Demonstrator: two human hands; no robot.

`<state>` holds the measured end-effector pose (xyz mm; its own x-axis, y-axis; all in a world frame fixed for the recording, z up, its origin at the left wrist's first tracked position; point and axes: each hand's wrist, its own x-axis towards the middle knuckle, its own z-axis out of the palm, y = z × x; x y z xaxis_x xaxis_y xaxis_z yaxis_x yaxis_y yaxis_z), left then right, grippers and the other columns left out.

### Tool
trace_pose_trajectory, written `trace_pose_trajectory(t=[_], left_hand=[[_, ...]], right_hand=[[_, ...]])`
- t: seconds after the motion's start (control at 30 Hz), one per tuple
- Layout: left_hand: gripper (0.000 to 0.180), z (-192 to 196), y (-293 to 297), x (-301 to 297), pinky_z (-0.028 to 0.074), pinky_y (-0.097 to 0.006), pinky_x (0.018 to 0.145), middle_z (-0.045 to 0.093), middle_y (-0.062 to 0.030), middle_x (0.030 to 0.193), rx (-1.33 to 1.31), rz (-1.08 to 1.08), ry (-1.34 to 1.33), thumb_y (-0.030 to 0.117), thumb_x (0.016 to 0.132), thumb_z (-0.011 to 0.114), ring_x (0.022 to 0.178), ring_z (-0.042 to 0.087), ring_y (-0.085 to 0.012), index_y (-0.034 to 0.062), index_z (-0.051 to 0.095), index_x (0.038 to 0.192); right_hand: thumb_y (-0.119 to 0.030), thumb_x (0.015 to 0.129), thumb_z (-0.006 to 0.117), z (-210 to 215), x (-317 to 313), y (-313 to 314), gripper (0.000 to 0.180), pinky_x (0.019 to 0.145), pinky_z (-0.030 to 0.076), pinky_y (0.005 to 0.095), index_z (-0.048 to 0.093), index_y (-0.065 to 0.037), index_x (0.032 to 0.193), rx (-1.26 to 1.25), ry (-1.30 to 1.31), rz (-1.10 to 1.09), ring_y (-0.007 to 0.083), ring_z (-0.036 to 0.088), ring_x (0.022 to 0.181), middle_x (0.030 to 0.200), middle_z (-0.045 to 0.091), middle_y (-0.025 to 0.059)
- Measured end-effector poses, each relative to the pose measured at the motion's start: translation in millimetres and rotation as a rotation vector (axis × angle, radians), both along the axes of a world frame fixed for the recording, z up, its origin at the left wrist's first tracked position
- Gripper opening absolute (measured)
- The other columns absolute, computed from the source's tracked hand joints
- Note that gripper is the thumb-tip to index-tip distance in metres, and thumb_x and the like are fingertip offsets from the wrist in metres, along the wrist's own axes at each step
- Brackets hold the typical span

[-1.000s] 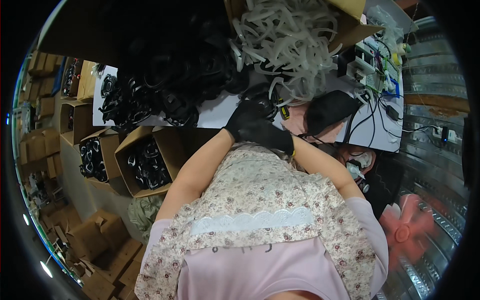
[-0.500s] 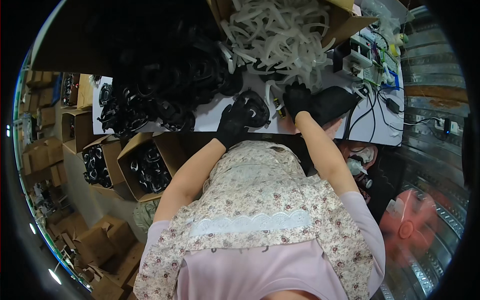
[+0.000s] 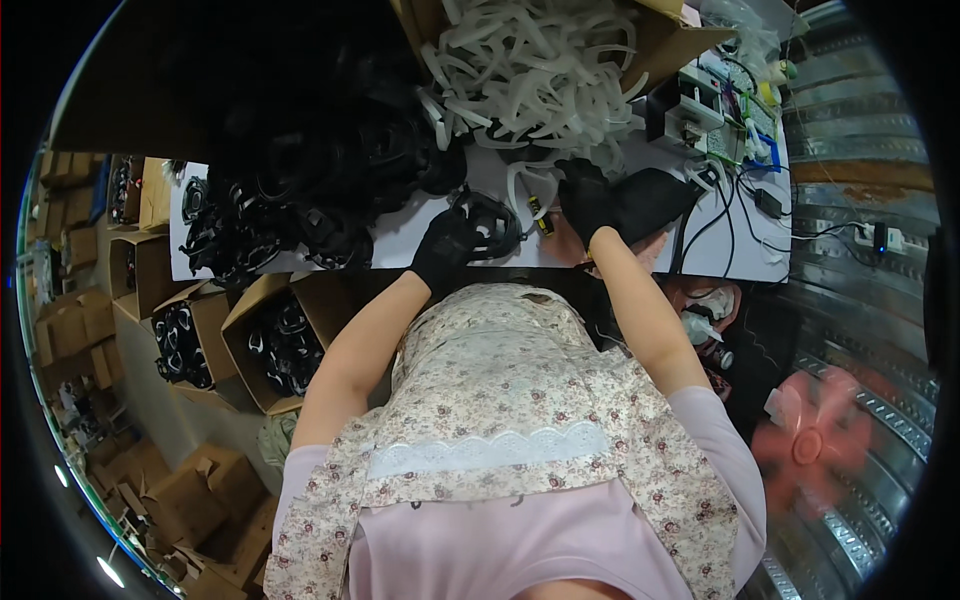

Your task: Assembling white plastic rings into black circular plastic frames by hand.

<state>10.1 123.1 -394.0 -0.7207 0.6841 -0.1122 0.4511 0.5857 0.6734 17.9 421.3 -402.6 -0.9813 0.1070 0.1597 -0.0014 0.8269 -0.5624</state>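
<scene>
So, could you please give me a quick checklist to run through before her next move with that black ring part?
1. Left hand grips the black ring part: ok.
2. Right hand free to take a white strap: cannot tell.
3. White straps within reach in the cardboard box: ok.
4. Bare white table space before her: ok.
5. Cables clear of the hands: ok.

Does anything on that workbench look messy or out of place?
Nothing looks broken or spilled, but it is crowded. White plastic strips overflow their cardboard box onto the table, and black parts are heaped loosely beside the gloved left hand.
</scene>
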Motion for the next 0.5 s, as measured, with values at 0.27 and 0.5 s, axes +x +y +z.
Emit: trace_pose_trajectory(t=[0.27, 0.5], left_hand=[[0.036, 104, -38, -15, 0.052, -0.031, 0.084, 0.070, -0.0066, 0.109, 0.368, 0.302, -1.055, 0.022, 0.098, 0.059, 0.096, 0.065, -0.0177, 0.0071, 0.062, 0.131], [0.024, 92, -119, -21, 0.055, -0.030, 0.086, 0.070, -0.0045, 0.107, 0.505, 0.085, -0.794, 0.014, 0.098, 0.055, 0.097, 0.067, -0.0139, 0.0030, 0.068, 0.116]], right_hand=[[-0.020, 0.072, 0.074, 7, -11, -42, 0.040, 0.087, 0.047, 0.0473, 0.067, -0.012, 0.111, 0.126, 0.188, 0.096, 0.0323, 0.063, 0.098, 0.109, 0.067, 0.0107], [-0.029, 0.080, 0.064, -40, -29, -32, 0.021, 0.076, 0.047, 0.0473, 0.072, -0.016, 0.096, 0.657, -0.088, -0.009, 0.0310, 0.065, 0.088, 0.093, 0.067, 0.0110]])
